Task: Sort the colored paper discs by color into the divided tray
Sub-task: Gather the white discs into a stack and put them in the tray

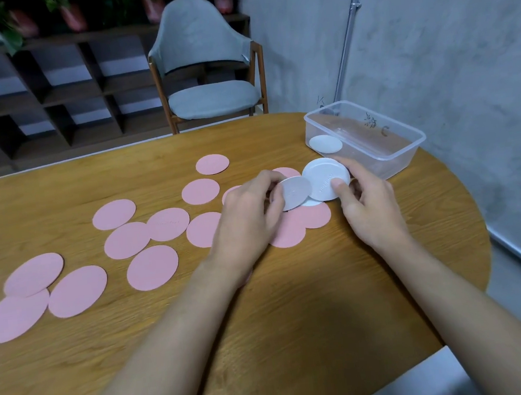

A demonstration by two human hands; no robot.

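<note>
Layout, left to right: pink discs (77, 291) are scattered over the wooden surface (298, 337), several overlapping. The left hand (247, 208) pinches a white disc (296, 190) by its edge, tilted up off the pile. Touching it on the right is a second white disc (320, 175), gripped by the right hand (368, 206) with the thumb pressed on its face. A sliver of a third white disc (312, 203) shows under those two, lying on pink ones. The clear tray (386, 159) stands at the far right of the surface, just beyond the right hand. Inside its near-left end lies a lone white disc (325, 143). I cannot make out a divider through the clear walls.

Step in hand (judged): separating white discs picked from the pile, then carrying them to the tray.
- Slide the two held discs apart sideways; thin paper tends to cling, so check that each hand has one only.
- The right hand is nearer the tray, so let it deliver.
- Drop flat onto the white disc already in there, in the same compartment.
- Keep a light grip so the edge does not crease.
- Lift the third white disc without dragging the pink ones beneath it.

Counts:
- Pink: 14 visible on the surface, some partly hidden by the hands; more may lie under the left wrist.
- White: 4 (one per hand, one under them, one in the tray).
- Tray: 1.
</note>
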